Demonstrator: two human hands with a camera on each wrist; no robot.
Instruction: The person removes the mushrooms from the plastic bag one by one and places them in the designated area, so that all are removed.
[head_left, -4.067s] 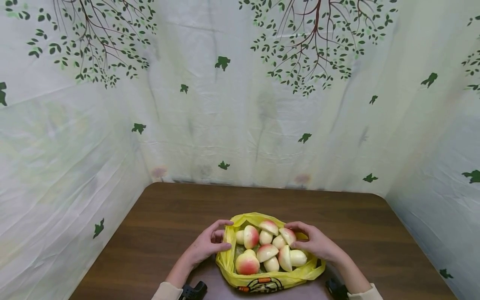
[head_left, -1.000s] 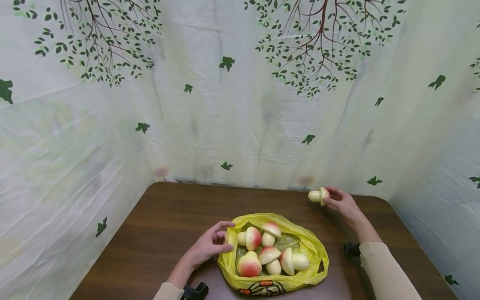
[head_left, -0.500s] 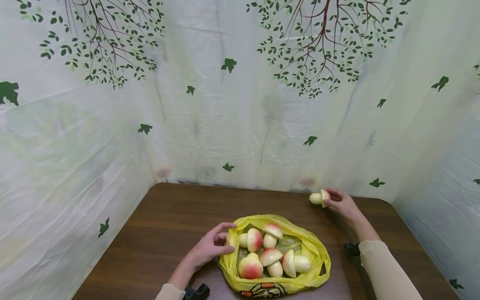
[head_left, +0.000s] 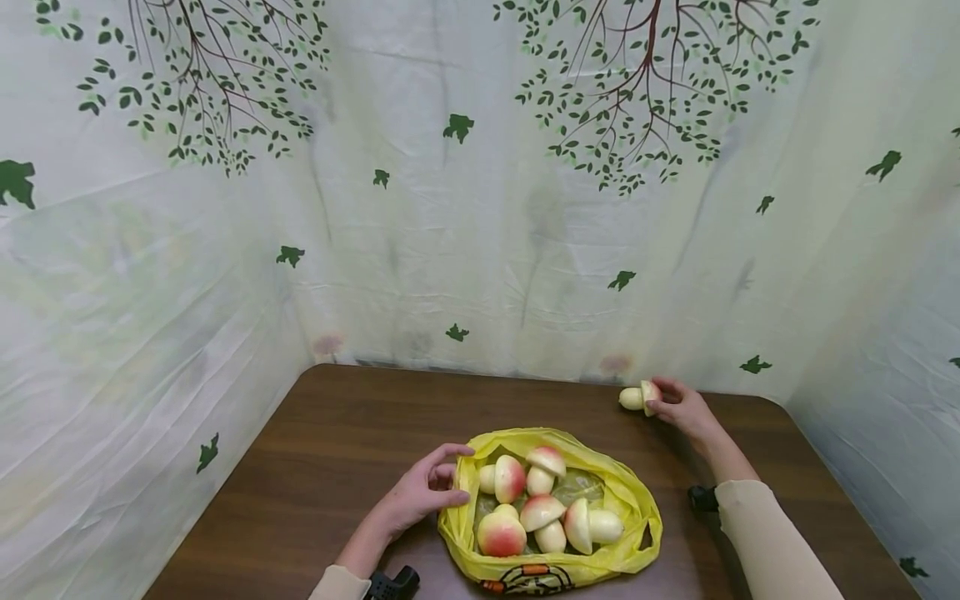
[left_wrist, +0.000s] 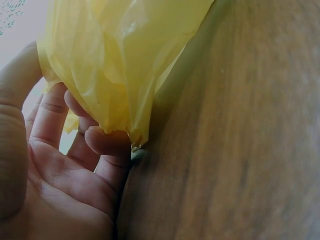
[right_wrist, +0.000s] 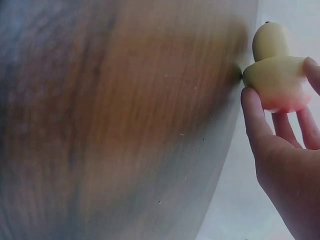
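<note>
A yellow plastic bag (head_left: 645, 512) lies with its mouth spread on the table, several toy mushrooms (head_left: 545, 515) with pale stems and red-tinted caps inside it. My left hand (head_left: 420, 492) holds the bag's left side, thumb and fingers at its rim; in the left wrist view the yellow plastic (left_wrist: 120, 65) drapes against the curled fingers (left_wrist: 107, 142). Out at the far right of the table, my right hand (head_left: 686, 412) grips a toy mushroom (head_left: 633, 399) by its cap, the stem pointing left. The right wrist view shows this mushroom (right_wrist: 275, 75) between thumb and fingers, beside the tabletop.
The brown wooden table (head_left: 360, 417) has rounded far corners. A pale cloth (head_left: 420, 275) printed with leaves and branches hangs behind it and along both sides. Black wrist devices (head_left: 393, 583) sit at both wrists. Black and orange print marks the bag's front.
Some seconds ago my right hand was at a mushroom inside the bag; it has carried one out to the table's far right. Over the last second both hands stay almost still.
</note>
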